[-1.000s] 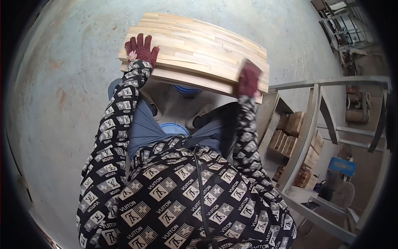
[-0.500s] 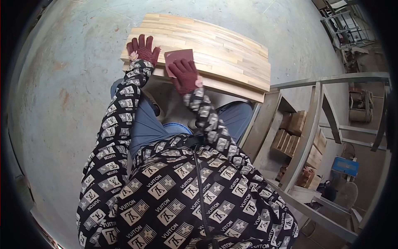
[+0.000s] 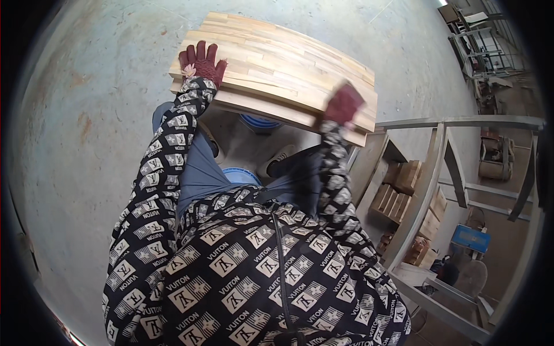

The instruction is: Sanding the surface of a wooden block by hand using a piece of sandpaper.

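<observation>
A pale jointed-wood board lies flat in front of me, on top of another board whose edge shows along the near side. My left hand, in a dark red knit glove, rests flat on the top board's left end with fingers spread. Toward the right end, my right hand in a matching glove presses a reddish-brown sheet of sandpaper on the wood. Motion smears that hand, so its separate fingers cannot be made out.
Below the boards stands a blue bucket, with another round blue thing between my legs. At right is a grey metal frame, with wooden blocks inside it. A blue box and a fan stand beyond.
My right hand has swept the sandpaper from the board's left-middle to near its right end. My left hand stays on the left end. The bucket below the boards has come into sight.
</observation>
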